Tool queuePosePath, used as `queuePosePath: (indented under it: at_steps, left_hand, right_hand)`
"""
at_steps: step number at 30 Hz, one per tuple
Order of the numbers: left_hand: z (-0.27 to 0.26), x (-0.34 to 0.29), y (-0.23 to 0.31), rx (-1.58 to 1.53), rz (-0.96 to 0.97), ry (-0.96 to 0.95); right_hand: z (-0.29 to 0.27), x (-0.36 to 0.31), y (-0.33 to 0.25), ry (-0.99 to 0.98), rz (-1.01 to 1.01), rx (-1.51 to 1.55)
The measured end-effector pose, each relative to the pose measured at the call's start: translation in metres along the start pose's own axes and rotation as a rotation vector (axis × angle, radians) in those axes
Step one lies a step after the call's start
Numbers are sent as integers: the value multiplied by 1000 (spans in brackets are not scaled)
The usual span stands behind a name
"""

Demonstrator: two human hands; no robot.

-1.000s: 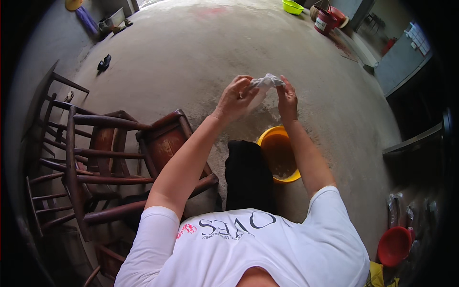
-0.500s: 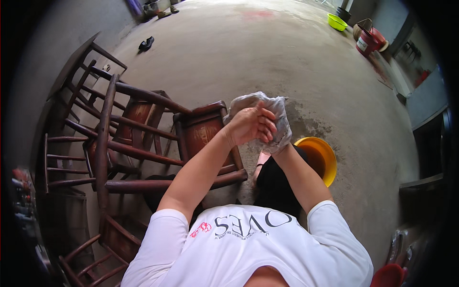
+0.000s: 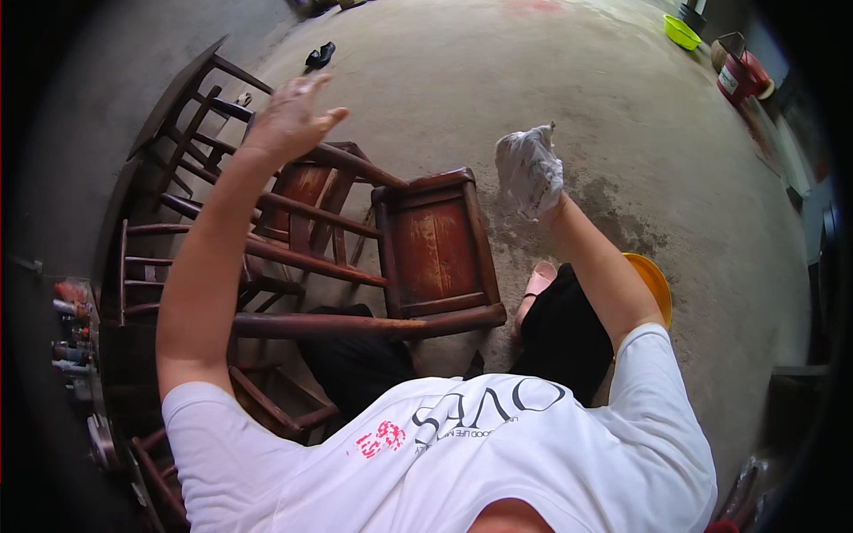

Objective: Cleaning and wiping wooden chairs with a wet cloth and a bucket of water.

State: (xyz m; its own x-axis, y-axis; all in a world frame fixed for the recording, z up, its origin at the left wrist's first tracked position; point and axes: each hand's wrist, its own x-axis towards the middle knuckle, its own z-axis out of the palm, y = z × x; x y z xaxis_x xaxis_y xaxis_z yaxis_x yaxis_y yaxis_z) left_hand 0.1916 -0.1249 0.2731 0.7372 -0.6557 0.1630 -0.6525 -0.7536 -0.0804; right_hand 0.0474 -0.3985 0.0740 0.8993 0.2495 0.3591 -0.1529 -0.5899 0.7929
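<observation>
My left hand [image 3: 291, 123] is raised over the upper end of a dark brown wooden chair's frame, its thumb and fingers apart. Whether it touches the wood I cannot tell. A crumpled grey cloth [image 3: 530, 172] covers my right hand, which holds it up to the right of the chair; the fingers are hidden under it. The wooden chair [image 3: 433, 249] lies tipped in front of my legs, its worn reddish seat panel facing up and its rails reaching left.
More wooden chairs and stools [image 3: 187, 133] crowd the left side by the wall. At my right knee stands a yellow bucket [image 3: 653, 282], partly behind my forearm. Wet patches mark the concrete floor [image 3: 613, 209]. Black shoes [image 3: 320, 56], a lime-green basin [image 3: 681, 32] and a red bucket [image 3: 736, 78] are farther off.
My hands have parted. The left one swung up and left to the chair frame, while the right, with the cloth, shifted slightly right. The whole view has also turned left.
</observation>
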Motion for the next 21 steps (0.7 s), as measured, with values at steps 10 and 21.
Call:
queuePosePath:
  at_steps: [10, 21]
  left_hand:
    - [37, -33, -98, -462, -537, -114]
    - [38, -45, -100, -462, -504, -17]
  right_hand:
    - [97, 59, -151, -584, 497, 1305]
    - [151, 78, -192, -487, 891, 2317]
